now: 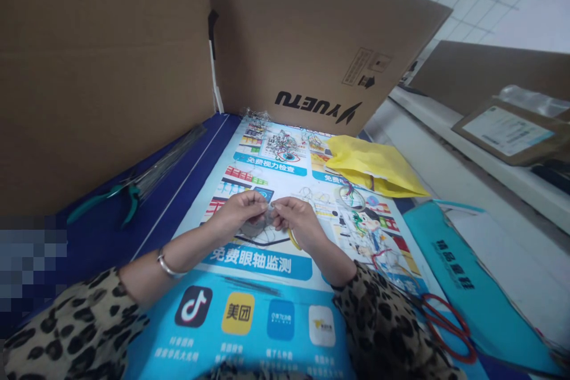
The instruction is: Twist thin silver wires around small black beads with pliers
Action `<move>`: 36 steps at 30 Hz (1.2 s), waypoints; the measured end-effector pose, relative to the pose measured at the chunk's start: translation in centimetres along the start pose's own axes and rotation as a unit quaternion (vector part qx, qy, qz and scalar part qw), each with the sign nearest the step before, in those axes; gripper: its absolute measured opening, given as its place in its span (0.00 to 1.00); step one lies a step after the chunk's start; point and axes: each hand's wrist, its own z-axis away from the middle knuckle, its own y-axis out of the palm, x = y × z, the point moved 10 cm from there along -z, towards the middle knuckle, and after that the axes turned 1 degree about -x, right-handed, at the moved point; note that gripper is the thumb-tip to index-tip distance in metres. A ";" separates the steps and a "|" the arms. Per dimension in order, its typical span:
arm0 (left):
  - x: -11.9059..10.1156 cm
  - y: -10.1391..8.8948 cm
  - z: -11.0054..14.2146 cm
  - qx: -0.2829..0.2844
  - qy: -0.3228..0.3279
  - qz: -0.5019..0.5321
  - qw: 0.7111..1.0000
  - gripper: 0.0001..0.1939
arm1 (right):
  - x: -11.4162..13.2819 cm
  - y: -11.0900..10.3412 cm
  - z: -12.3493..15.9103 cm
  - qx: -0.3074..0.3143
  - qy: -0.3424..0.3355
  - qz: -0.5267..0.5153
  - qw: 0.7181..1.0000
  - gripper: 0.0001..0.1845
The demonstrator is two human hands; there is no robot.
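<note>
My left hand (pixel 240 209) and my right hand (pixel 297 217) meet over the middle of a printed poster (pixel 267 285), fingertips pinched together on a thin piece of wire (pixel 270 209). A small grey wire piece (pixel 255 228) hangs just below my left fingers. A yellow loop (pixel 294 241) shows under my right hand. A silver bangle (pixel 167 265) circles my left wrist, and both sleeves are leopard print.
Green-handled pliers (pixel 120 195) and a bundle of straight wires (pixel 171 154) lie at the left on blue cloth. Red-handled scissors (pixel 445 323) lie at the right. A yellow bag (pixel 374 166), wire tangles (pixel 282 142) and cardboard walls (pixel 111 71) stand behind.
</note>
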 end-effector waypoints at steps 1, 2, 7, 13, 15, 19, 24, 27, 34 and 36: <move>-0.1 0.0 0.0 -0.004 0.003 -0.003 1.000 0.13 | -0.1 0.0 0.0 0.001 0.003 0.002 1.000 0.14; -0.2 0.0 0.1 -0.007 0.006 -0.007 1.000 0.14 | -0.2 0.0 -0.1 0.004 0.006 0.004 1.000 0.14; -0.8 -0.4 0.0 -0.020 0.040 -0.046 0.998 0.12 | -0.8 0.9 0.1 0.037 0.035 0.022 0.998 0.18; -0.9 -0.3 0.2 -0.022 0.054 -0.051 0.997 0.10 | -0.8 1.8 0.8 0.058 0.042 0.053 0.996 0.17; -0.8 -0.2 0.3 -0.026 0.047 -0.047 0.997 0.10 | -0.6 1.7 0.9 0.046 0.035 0.086 0.995 0.17; -0.3 0.3 0.4 -0.012 0.019 0.008 1.000 0.14 | 0.8 0.5 0.8 -0.028 -0.020 0.171 0.985 0.14; 0.2 0.5 0.7 -0.020 -0.003 0.018 1.000 0.18 | 3.3 -0.8 1.6 -0.147 -0.135 0.349 0.916 0.09; -0.1 0.1 0.8 -0.046 0.002 -0.034 0.998 0.14 | 3.4 -0.7 1.9 -0.149 -0.148 0.374 0.903 0.07; 0.2 -0.6 0.8 -0.077 -0.019 -0.014 0.997 0.14 | 2.8 0.1 1.2 -0.087 -0.155 0.384 0.906 0.09; 0.4 -0.7 0.8 -0.078 -0.029 -0.023 0.996 0.15 | 2.8 0.3 1.2 -0.082 -0.158 0.393 0.902 0.09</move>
